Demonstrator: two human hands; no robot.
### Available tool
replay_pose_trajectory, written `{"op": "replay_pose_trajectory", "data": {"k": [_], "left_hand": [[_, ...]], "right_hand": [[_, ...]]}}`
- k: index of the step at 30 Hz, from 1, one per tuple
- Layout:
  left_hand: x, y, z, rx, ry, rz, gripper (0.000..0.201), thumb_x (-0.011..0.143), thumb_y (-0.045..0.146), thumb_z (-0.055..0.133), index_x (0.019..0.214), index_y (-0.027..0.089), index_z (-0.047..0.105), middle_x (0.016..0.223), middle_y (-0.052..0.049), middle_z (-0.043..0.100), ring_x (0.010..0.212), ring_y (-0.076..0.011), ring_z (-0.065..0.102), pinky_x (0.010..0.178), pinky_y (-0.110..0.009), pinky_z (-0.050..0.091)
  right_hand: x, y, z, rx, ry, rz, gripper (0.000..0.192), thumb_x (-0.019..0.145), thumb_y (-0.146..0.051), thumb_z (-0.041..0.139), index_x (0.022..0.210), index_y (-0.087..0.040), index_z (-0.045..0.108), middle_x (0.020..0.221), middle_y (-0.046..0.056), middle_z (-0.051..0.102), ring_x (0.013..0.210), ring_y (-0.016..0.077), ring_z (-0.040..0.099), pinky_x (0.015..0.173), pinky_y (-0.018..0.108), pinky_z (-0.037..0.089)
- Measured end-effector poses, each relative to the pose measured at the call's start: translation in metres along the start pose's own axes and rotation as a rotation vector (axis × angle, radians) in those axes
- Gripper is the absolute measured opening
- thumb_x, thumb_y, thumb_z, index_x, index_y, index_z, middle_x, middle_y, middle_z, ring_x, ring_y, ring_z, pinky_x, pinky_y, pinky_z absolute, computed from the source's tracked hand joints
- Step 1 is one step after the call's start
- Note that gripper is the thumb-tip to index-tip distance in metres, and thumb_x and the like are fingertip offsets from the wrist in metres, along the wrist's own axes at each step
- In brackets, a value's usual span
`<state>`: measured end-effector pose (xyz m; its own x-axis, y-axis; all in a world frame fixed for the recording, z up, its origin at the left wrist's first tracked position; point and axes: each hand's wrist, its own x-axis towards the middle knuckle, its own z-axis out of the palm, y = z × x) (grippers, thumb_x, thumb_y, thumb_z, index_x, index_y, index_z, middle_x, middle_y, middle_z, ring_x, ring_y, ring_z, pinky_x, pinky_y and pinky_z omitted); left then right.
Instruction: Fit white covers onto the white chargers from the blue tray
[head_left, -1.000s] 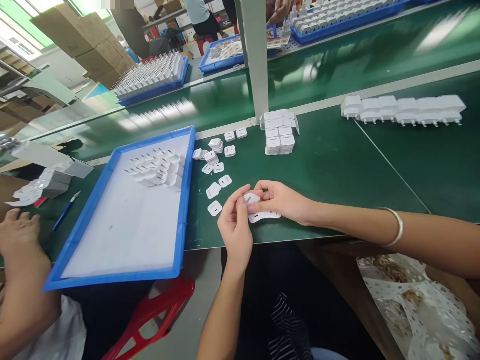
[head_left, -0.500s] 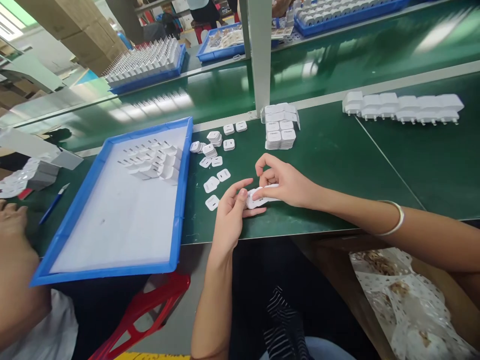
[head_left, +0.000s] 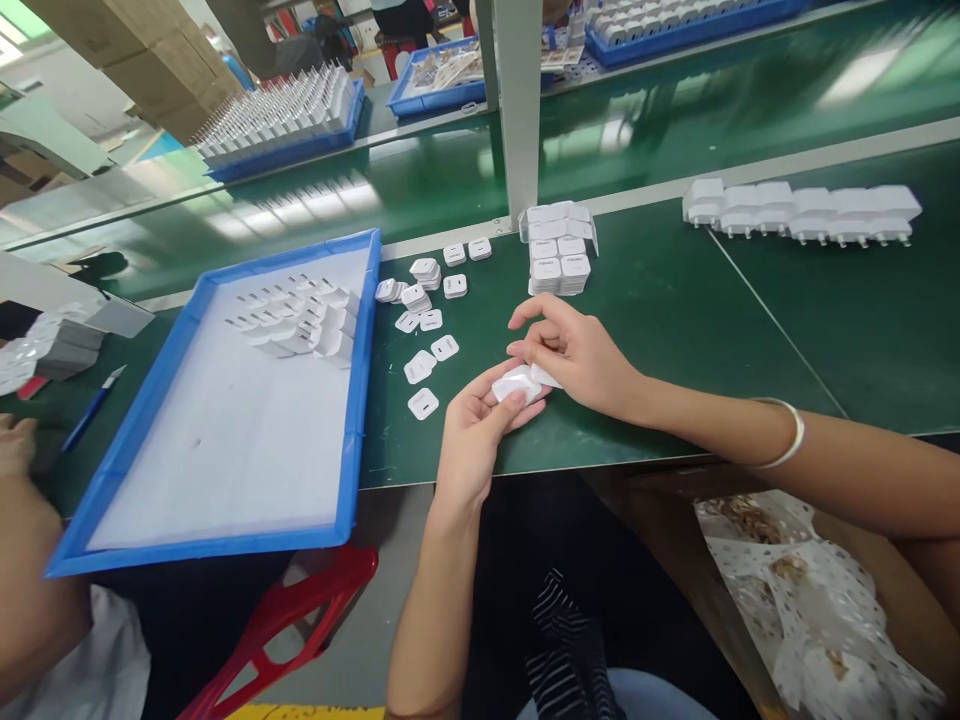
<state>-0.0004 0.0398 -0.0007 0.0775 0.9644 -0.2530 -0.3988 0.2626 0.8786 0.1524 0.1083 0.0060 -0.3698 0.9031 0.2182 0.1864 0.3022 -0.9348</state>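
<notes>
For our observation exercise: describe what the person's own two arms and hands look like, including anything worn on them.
Both arms are bare to the picture's edge, with no sleeves and no gloves on the left hand or the right hand. The right wrist carries a thin, smooth, pale silver-coloured bangle. The left wrist shows nothing worn. No rings or markings can be made out on the fingers.

A single head-worn camera looks forward and down from just above the seated person, close over the near edge of the green counter (head_left: 675,330). It faces across the counter toward the far benches, tilted slightly, so the far edge slopes up to the right. The person's forearms enter from the bottom and right; the lap fills the near bottom. A blue tray (head_left: 352,400) lies left, a grey post (head_left: 519,110) stands far centre.
</notes>
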Motion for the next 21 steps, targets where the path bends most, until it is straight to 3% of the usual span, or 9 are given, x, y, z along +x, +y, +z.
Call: {"op": "replay_pose_trajectory", "data": {"k": [4, 8, 12, 16, 18, 21], "left_hand": [[0.003, -0.008, 0.022, -0.115, 0.049, 0.03, 0.033, 0.082, 0.017, 0.078, 0.114, 0.018, 0.076, 0.104, -0.006, 0.08, 0.098, -0.0174, 0.077, 0.089, -0.025, 0.063], [0.006, -0.014, 0.033, -0.16, 0.11, 0.059, 0.028, 0.08, 0.018, 0.08, 0.107, 0.017, 0.078, 0.095, -0.004, 0.08, 0.087, -0.0145, 0.077, 0.084, -0.026, 0.065], [0.006, -0.016, 0.034, -0.144, 0.151, 0.077, 0.028, 0.075, 0.022, 0.084, 0.102, 0.016, 0.078, 0.086, -0.003, 0.079, 0.077, -0.0136, 0.075, 0.077, -0.027, 0.067], [0.007, -0.013, 0.031, -0.087, 0.193, 0.113, 0.028, 0.073, 0.025, 0.086, 0.097, 0.014, 0.078, 0.084, -0.003, 0.079, 0.074, -0.0142, 0.075, 0.073, -0.027, 0.066], [0.008, -0.01, 0.027, -0.065, 0.238, 0.164, 0.028, 0.072, 0.024, 0.087, 0.097, 0.014, 0.077, 0.085, -0.004, 0.079, 0.075, -0.0143, 0.076, 0.073, -0.025, 0.066], [0.009, -0.005, 0.017, -0.052, 0.309, 0.259, 0.03, 0.072, 0.024, 0.087, 0.1, 0.016, 0.077, 0.094, -0.004, 0.08, 0.081, -0.0153, 0.077, 0.075, -0.024, 0.065]], "right_hand": [[-0.003, 0.002, 0.001, -0.275, 0.165, -0.156, 0.019, 0.095, -0.02, 0.055, 0.113, -0.023, 0.061, 0.067, -0.005, 0.063, 0.06, 0.0129, 0.059, 0.065, 0.027, 0.047], [-0.008, 0.006, 0.001, -0.454, 0.14, -0.304, 0.035, 0.099, -0.021, 0.043, 0.132, -0.025, 0.055, 0.089, 0.002, 0.07, 0.082, 0.0176, 0.071, 0.066, 0.028, 0.052], [-0.012, 0.004, 0.003, -0.475, 0.141, -0.305, 0.044, 0.101, -0.025, 0.039, 0.144, -0.031, 0.043, 0.113, 0.005, 0.065, 0.098, 0.0208, 0.069, 0.075, 0.032, 0.058], [-0.011, -0.001, 0.004, -0.35, 0.154, -0.266, 0.039, 0.099, -0.023, 0.043, 0.138, -0.028, 0.046, 0.102, 0.005, 0.059, 0.079, 0.0174, 0.062, 0.069, 0.033, 0.056], [-0.009, -0.003, 0.003, -0.177, 0.136, -0.211, 0.037, 0.096, -0.027, 0.053, 0.133, -0.027, 0.047, 0.098, 0.003, 0.055, 0.073, 0.0149, 0.058, 0.064, 0.031, 0.053], [-0.005, -0.009, 0.0, 0.166, 0.088, -0.019, 0.03, 0.09, -0.035, 0.066, 0.115, -0.025, 0.054, 0.092, 0.001, 0.052, 0.073, 0.0137, 0.058, 0.062, 0.028, 0.054]]}}
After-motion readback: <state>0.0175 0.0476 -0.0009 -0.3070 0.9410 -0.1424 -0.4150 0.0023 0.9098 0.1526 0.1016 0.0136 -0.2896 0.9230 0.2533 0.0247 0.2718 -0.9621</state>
